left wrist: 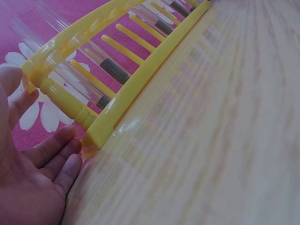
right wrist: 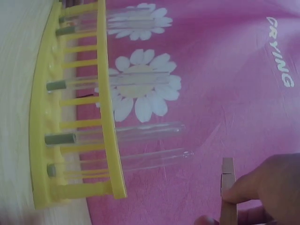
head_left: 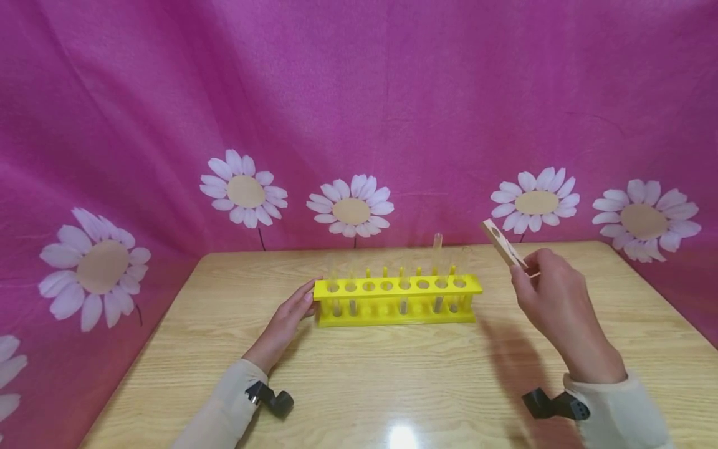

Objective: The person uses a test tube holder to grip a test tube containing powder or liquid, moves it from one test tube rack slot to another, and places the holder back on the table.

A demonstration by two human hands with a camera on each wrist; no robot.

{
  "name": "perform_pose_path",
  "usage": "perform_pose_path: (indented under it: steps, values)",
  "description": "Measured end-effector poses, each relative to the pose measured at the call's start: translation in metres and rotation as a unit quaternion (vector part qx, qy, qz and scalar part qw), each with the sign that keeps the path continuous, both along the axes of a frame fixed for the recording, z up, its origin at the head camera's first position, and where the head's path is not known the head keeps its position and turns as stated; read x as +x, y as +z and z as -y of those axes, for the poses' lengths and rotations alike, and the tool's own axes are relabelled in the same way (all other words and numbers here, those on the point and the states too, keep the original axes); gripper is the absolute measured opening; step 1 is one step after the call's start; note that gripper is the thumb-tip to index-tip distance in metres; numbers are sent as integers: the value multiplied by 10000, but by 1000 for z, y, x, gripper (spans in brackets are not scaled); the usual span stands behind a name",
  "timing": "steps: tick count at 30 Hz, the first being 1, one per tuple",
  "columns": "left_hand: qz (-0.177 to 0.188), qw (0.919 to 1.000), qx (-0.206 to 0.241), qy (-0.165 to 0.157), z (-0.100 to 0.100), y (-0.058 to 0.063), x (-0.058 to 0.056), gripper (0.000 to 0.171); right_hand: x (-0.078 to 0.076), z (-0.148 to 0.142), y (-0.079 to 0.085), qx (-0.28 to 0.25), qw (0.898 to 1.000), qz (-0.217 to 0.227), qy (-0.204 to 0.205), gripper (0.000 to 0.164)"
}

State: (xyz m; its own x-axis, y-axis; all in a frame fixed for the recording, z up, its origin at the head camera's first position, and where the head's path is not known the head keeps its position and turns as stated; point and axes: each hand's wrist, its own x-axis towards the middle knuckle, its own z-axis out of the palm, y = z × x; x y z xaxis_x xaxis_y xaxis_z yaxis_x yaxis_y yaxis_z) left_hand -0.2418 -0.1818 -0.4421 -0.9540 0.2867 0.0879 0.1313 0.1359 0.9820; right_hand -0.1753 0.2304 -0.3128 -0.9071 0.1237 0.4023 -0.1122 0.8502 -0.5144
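Note:
A yellow test tube rack (head_left: 398,288) stands on the table, with several clear glass test tubes (right wrist: 150,130) upright in its holes. Dark grey-green material (left wrist: 115,70) shows near the bottoms of the tubes. At the rack's left end, my left hand (head_left: 288,318) grips the end of the top plate with thumb and finger; its other fingers (left wrist: 51,145) lie by the base. To the right of the rack and above the table, my right hand (head_left: 561,305) pinches a wooden test tube clamp (head_left: 500,242). The clamp points up and to the left, apart from the tubes.
The wood-grain table (head_left: 359,386) stretches around the rack. Behind and at the sides hangs a magenta cloth (head_left: 359,93) printed with white daisies. A black camera mount (head_left: 272,399) sits on the left wrist and another black mount (head_left: 555,405) on the right.

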Motion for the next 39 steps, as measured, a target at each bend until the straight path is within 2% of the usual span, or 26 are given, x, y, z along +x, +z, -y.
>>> perform_pose_path:
  steps: [9, 20, 27, 34, 39]
  values:
    - [56, 10000, -51, 57, 1, 1, -1, 55, 2, 12, 2, -24, 9997, -117, 209, 22]
    - [195, 9996, -123, 171, -2, -2, 0, 58, 0, 26, 0, 40, 9959, -585, 695, 17]
    - [197, 9995, -107, 212, -2, -2, 2, 55, -3, 38, 0, -63, 9951, -449, 881, 17]
    - [217, 9995, -124, 186, -2, -2, 2, 57, -7, 52, 6, -294, 9949, 34, 968, 22]
    - [143, 9997, -118, 187, -2, -1, 1, 59, -9, 60, 11, -258, 9949, -61, 975, 20]
